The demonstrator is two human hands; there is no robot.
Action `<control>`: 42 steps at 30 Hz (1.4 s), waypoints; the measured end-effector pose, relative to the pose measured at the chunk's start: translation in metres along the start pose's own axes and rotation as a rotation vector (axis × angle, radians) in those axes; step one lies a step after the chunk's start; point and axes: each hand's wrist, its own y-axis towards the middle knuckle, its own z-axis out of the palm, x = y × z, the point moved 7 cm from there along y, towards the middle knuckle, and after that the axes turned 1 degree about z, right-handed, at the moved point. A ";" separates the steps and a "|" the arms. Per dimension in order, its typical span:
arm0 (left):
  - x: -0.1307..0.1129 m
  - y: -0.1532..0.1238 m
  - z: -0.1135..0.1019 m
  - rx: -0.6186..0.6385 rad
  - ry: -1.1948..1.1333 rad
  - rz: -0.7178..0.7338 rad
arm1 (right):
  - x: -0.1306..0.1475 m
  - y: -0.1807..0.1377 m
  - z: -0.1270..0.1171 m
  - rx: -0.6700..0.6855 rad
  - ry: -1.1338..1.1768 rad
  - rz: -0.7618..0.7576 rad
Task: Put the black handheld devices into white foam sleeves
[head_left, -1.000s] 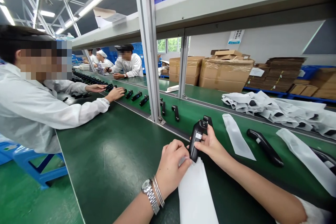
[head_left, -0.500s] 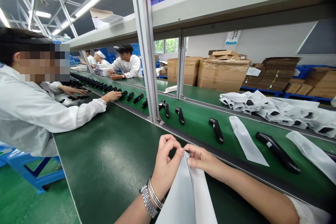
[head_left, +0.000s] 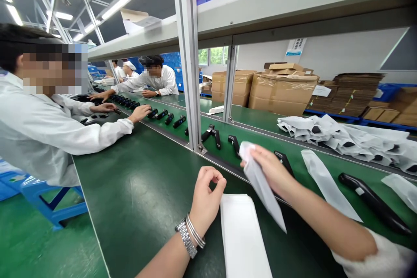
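My right hand (head_left: 273, 169) grips a thin white bag (head_left: 260, 184) near its upper end, over the near edge of the green belt. The bag slants down toward me and hides part of a black curved device behind it. My left hand (head_left: 207, 193) is over the work surface, its thumb and fingertips pinched together in a loop with nothing visible in them. Right beside it lies a stack of flat white bags (head_left: 244, 234). On the belt, a black device (head_left: 374, 202) and another white bag (head_left: 327, 182) lie to the right of my right forearm.
A metal post (head_left: 189, 61) rises at the bench edge, under an overhead shelf (head_left: 293, 4). Past the belt lies a heap of filled white bags (head_left: 345, 139). At left, a co-worker's hand (head_left: 140, 114) touches the row of black devices (head_left: 162, 114). Cardboard boxes (head_left: 283, 93) stand behind.
My right hand has drawn a white bag off the stack and carried it up to the belt. My left hand has stayed almost in place. The devices on the belt have shifted right.
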 end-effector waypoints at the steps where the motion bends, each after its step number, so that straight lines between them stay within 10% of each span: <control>1: 0.001 0.000 0.001 0.020 0.018 -0.002 | 0.013 0.017 -0.015 -0.089 -0.092 -0.075; 6: 0.003 -0.002 0.006 0.084 0.074 -0.005 | 0.047 0.067 -0.061 -0.339 -0.481 -0.325; 11: 0.000 -0.003 0.008 0.102 0.125 0.010 | 0.005 0.036 -0.033 -0.145 -0.698 -0.447; 18: -0.002 -0.007 0.013 0.186 0.283 0.027 | -0.044 -0.014 0.006 0.187 -0.698 -0.335; 34: 0.012 -0.010 0.019 0.331 0.568 -0.074 | -0.040 0.089 0.020 -0.068 -1.236 -0.183; 42: 0.024 -0.011 0.027 0.408 0.560 -0.088 | -0.062 0.118 -0.018 -0.167 -1.113 -0.039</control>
